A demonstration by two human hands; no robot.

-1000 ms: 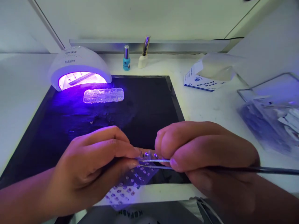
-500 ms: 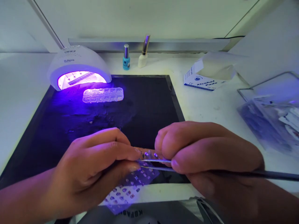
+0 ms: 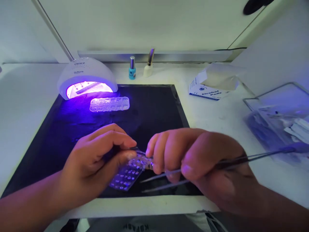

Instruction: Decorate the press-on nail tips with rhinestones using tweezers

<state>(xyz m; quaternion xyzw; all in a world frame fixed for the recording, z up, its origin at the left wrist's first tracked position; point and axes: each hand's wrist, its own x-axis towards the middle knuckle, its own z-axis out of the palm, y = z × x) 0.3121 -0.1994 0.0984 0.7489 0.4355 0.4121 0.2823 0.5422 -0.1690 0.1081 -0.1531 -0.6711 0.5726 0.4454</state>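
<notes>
1. One clear studded sheet hangs between the hands, above the near part of the black mat; its upper edge is partly hidden by fingers
2. The left hand is closed in a pinch, thumb and forefinger together on that upper edge
3. The right hand is curled shut around the tweezers, its foremost fingers at the sheet's right end; whether they grip it, I cannot tell
4. The tweezer tips have just come away from the left fingertips and now point left, spread apart with nothing between them, so the sheet appears to be handled by fingers alone
5. Farther out, a lidded gem case lies on the mat, just in front of the glowing lamp
6. Beyond the mat, a blue bottle and a white bottle stand on the worktop, with an open alcohol-pad box to their right
</notes>
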